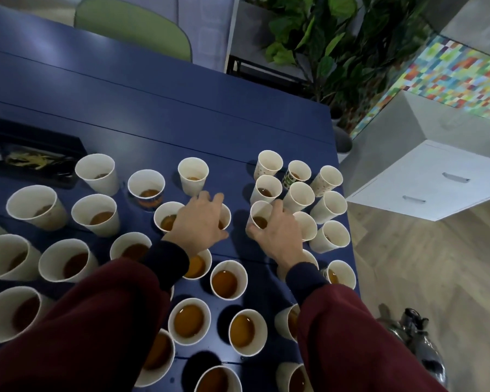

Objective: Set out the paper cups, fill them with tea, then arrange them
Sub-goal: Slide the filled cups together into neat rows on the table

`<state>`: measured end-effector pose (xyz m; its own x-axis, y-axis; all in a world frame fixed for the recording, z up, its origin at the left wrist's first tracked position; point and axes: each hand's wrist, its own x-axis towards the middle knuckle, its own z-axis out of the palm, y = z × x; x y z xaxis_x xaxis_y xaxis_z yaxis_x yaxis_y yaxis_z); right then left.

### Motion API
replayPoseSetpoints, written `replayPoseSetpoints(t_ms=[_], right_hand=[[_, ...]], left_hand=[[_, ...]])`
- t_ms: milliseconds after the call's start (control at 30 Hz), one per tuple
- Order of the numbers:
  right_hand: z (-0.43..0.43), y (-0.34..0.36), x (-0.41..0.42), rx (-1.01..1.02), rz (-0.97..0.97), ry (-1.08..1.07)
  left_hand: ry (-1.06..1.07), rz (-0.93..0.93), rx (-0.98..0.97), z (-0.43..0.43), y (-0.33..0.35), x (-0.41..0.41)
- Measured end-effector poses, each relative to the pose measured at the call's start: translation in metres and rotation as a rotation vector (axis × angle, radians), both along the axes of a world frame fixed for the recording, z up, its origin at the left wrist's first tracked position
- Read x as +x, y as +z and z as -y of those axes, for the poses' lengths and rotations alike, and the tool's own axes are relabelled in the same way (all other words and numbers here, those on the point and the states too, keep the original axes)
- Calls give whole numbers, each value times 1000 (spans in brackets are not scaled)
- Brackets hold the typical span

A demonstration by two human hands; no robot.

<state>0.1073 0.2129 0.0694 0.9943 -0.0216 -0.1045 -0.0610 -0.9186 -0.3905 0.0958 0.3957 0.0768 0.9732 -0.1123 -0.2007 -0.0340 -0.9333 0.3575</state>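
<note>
Head view: hands among filled cups [228,280] on blue table [181,123]
Left hand [200,222] curls over middle cup [226,213] from above; right hand [276,232] grips right cup [259,219] by its side

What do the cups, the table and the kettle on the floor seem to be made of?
Cups: paper, judging by their thin rolled rims and matte white walls; a few carry prints.
Table: probably painted wood, blue with a soft sheen and long plank seams.
Kettle: seemingly polished metal, since it mirrors the room; it is blurred, so this is not certain.
</note>
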Motion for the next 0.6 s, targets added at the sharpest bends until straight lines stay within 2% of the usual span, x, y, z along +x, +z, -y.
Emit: replayPoseSetpoints(t_ms=[333, 600], right_hand=[[-4, -15, 9, -30, -100, -24], [-3, -13, 10, -91, -105, -1]], left_hand=[[0, -46, 66, 4, -10, 6], [33, -36, -1, 2, -3, 5]])
